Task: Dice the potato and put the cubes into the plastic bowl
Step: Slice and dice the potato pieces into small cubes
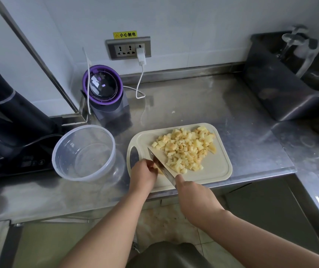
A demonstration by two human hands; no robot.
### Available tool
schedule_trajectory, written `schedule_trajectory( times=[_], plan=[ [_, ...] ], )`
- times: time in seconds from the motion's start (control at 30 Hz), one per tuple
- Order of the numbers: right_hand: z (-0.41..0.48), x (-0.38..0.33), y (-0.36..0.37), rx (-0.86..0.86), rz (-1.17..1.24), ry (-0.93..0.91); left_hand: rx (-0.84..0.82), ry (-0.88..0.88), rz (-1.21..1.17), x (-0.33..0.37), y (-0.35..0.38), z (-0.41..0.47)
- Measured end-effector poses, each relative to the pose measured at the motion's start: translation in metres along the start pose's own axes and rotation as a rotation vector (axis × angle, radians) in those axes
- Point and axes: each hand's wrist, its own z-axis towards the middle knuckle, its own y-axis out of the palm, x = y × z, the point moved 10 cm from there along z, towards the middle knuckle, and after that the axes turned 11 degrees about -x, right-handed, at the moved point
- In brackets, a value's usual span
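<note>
— Right hand [195, 194] is fisted round the knife [161, 167], thumb lying up toward the base of the blade. The handle's totally buried in the grip. The blade runs diagonally up and left over the near-left corner of the board [218, 171], edge down.

— ok, and the left hand [144, 174]?

— Fingers curled under, tips tucked right against the left face of the blade. There's a yellowish bit [156, 168] of potato peeking out under them, so it looks pinned down, but most of it is hidden by the fingers.

— where's all the diced stuff, in the bowl [58, 151]?

— Nope, the cubes [185, 149] are all heaped on the board, right of the blade, spread across the far-right half almost to the back edge. The bowl is clear plastic, sitting upright on the counter [212, 105] just left of the board. Super close; can't tell if they actually touch.

— what else is on there?

— It's a steel counter. A blender [104, 88] with a purple ring sits behind the bowl by the wall. A white charger [141, 56] is plugged into the socket [128, 48] above, with its cord looping down onto the counter. A sink [270, 88] is off at the far right, and a dark appliance [9, 113] is at the far left.
</note>
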Motion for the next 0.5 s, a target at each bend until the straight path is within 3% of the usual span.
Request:
schedule_trajectory(
  times=[0.23, 0.5],
  plan=[
    [0.002, -0.004, 0.000, -0.005, -0.028, -0.004, 0.019, -0.031, -0.045, -0.005, -0.002, 0.001],
    [0.014, -0.004, 0.013, -0.043, -0.042, 0.024, 0.022, -0.085, 0.067, -0.004, -0.003, -0.001]
  ],
)
